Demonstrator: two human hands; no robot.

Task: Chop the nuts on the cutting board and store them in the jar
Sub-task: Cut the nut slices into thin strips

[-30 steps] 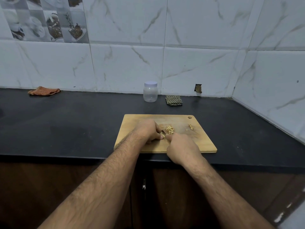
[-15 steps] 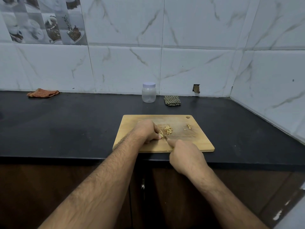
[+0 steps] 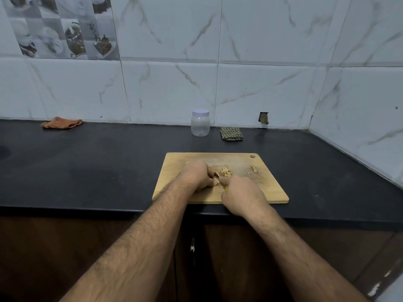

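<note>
The clear plastic jar (image 3: 200,124), white lid on, looks empty; it stands behind the board (image 3: 270,188), well apart. The board is flat, rectangular pale wood with a hole in its far right corner. On it lie chopped nuts (image 3: 226,171) mid-board and a few whole ones (image 3: 254,168) toward that hole. The left hand (image 3: 197,175) curls, fingertips pinching a nut piece. The right hand (image 3: 242,196) grips a mostly hidden knife (image 3: 226,188).

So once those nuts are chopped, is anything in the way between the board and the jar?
Only the jar's own lid, on. The counter between it and the cutting board shows nothing.
</note>
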